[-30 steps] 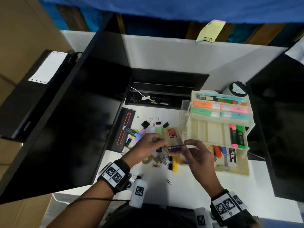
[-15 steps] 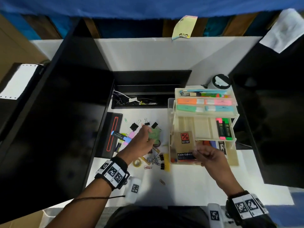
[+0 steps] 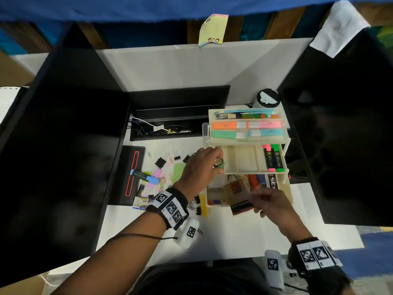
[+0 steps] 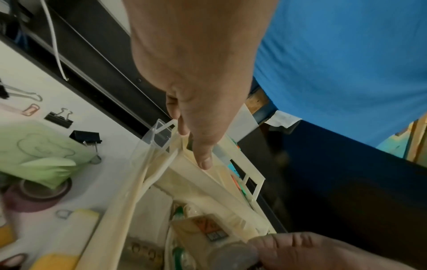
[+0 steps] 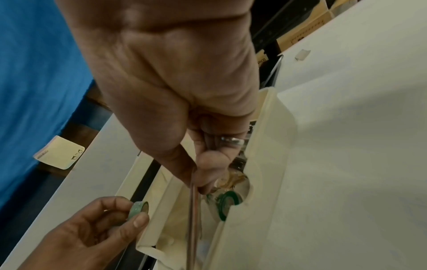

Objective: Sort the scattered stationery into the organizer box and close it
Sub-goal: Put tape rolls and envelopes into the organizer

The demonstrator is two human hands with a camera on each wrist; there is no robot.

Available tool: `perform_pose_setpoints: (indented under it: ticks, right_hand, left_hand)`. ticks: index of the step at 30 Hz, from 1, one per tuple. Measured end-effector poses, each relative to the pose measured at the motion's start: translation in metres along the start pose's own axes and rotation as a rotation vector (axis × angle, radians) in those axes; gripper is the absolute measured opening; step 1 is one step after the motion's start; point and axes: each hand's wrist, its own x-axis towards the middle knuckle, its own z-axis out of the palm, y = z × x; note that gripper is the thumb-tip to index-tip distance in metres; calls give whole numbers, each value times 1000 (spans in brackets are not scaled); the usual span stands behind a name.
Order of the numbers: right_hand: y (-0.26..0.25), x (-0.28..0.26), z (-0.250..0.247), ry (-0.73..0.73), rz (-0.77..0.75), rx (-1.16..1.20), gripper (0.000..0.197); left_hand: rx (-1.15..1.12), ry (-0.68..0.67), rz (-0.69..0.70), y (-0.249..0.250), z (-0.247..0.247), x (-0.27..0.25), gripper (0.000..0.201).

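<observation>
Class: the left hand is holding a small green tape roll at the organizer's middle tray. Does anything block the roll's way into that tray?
Nothing visible does. The left hand pinches the green tape roll right at the middle tray edge, and the compartments beside it look bare. The right hand holds a brown packet lower, at the bottom section.

Legible markings are few.

1. Brown paper packet [image 3: 236, 192], held at its near edge by the right hand [image 3: 271, 204] over the bottom level of the organizer box [image 3: 246, 141]: a red square emblem sits on its upper face. The lettering under the emblem and on the dark band along the near edge is blurred and cannot be read with certainty.
2. Black-and-white item [image 3: 272, 180] in the bottom level: large white characters, apparently "SE".
3. Small box [image 3: 140, 202] on the desk near the left wrist: a label that seems to read "PAPER".
4. Both wristbands [image 3: 170, 206] carry square black-and-white coded markers.
5. Cardboard carton [image 5: 262, 61], right wrist view: "PICO" printed on its side.
</observation>
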Motion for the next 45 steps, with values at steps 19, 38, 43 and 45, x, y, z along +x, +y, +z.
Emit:
perform_pose_setpoints:
  ticks: [19, 38, 43, 45]
  right_hand:
    - [5, 42, 65, 81, -207, -283, 20]
    - [-9, 30, 98, 277, -372, -722, 8]
    - [-55, -12, 115, -73, -462, -1010, 9]
    - [-78, -15, 140, -180, -573, -964, 11]
  left_hand:
    - [334, -137, 64, -6, -1, 3, 24]
    - [33, -167, -395, -117, -50, -96, 16]
    - [25, -198, -447, -130, -50, -120, 8]
    - [29, -220, -444, -129, -50, -123, 10]
